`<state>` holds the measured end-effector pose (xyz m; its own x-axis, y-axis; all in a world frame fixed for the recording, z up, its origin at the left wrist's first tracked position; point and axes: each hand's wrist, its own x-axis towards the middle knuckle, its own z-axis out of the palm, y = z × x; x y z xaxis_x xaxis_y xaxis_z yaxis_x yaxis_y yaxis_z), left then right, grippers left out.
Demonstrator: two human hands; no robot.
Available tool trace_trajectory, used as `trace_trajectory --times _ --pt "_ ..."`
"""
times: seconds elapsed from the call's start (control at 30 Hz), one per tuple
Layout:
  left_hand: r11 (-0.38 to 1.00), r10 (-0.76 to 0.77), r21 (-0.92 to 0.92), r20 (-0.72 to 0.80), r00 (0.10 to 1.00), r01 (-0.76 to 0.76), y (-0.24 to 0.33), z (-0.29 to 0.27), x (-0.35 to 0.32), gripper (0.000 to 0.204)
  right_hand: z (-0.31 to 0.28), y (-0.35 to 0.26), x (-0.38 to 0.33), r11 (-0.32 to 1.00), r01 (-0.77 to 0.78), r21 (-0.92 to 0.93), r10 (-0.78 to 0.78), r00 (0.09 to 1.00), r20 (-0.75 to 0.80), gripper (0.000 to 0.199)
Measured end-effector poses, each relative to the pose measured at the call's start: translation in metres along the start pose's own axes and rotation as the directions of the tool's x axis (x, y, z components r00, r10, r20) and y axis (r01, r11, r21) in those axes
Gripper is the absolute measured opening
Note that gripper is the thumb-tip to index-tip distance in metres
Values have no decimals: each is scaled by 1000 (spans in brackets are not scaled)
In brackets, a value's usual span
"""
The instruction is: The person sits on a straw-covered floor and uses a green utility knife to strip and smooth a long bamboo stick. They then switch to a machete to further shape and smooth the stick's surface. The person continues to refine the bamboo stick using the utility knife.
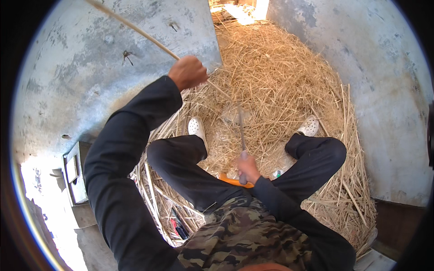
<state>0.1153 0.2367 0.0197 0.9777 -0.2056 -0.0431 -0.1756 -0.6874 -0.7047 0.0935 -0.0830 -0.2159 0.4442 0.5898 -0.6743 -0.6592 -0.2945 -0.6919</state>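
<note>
My left hand, raised at the upper left, is closed around a long, thin cane. From the fist the cane runs up to the top left edge and slants down toward the straw. Low in the middle, between my knees, my right hand grips the grey handle of a long, narrow-bladed knife. Its blade points away from me, and the tip is near the cane's lower end; I cannot tell whether they touch. An orange curved object shows just under my right hand, partly hidden.
A thick heap of straw and shavings covers the floor between two grey walls. White shoes stand on it. Red and black tools lie among split strips by my left thigh. A box-like object is at the left.
</note>
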Motion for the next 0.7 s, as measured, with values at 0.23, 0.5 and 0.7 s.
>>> trace_trajectory --times 0.23,0.5,0.7 --pt "997 -3 76 68 998 -2 0 11 2 20 -9 -89 -41 956 281 87 -281 960 -21 10" --pt "989 105 98 21 994 -106 18 2 13 19 -2 -15 1 973 98 -211 -107 994 -29 10" --pt "999 29 37 80 996 -32 16 9 -4 22 -3 -107 -40 905 409 -121 -416 908 -44 10"
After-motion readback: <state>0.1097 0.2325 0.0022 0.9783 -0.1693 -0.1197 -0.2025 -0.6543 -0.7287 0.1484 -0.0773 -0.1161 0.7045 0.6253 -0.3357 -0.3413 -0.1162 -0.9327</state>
